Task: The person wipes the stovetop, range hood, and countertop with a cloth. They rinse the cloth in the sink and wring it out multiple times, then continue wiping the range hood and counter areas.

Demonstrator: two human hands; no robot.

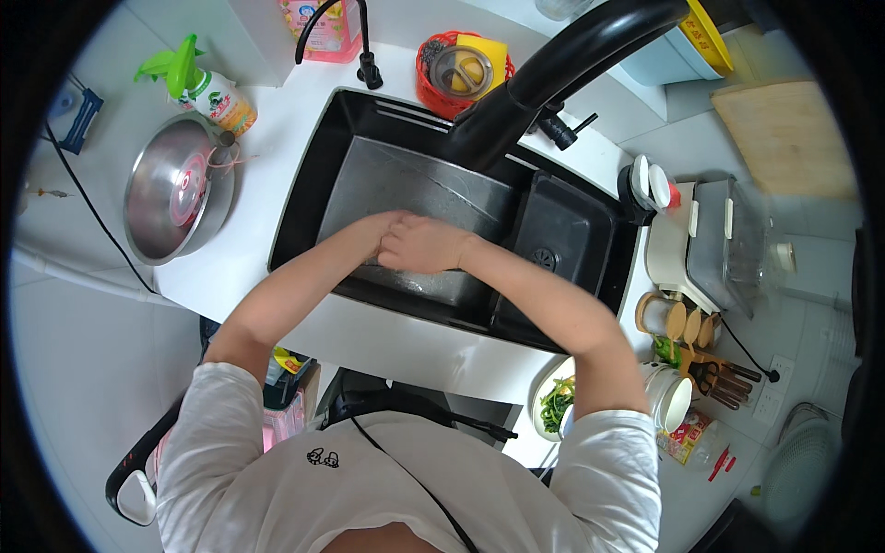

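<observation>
Over the left basin of a black double sink (415,155) my two hands are pressed together. My right hand (423,243) lies across my left hand (388,229) and hides most of its fingers. Neither hand shows an object in it. The black faucet (539,76) arches in from the upper right, its end just beyond my hands; no stream of water can be made out. Wet marks shine on the basin floor. In the right part of the sink sits a smaller black basin with a drain strainer (544,259).
Left of the sink stand a steel bowl (148,207) and a spray bottle (225,104). Behind it are a red basket (442,104) with sponges and a pink bottle (339,34). On the right are storage containers (712,235), a knife block (712,359) and a plate of green vegetables (556,408).
</observation>
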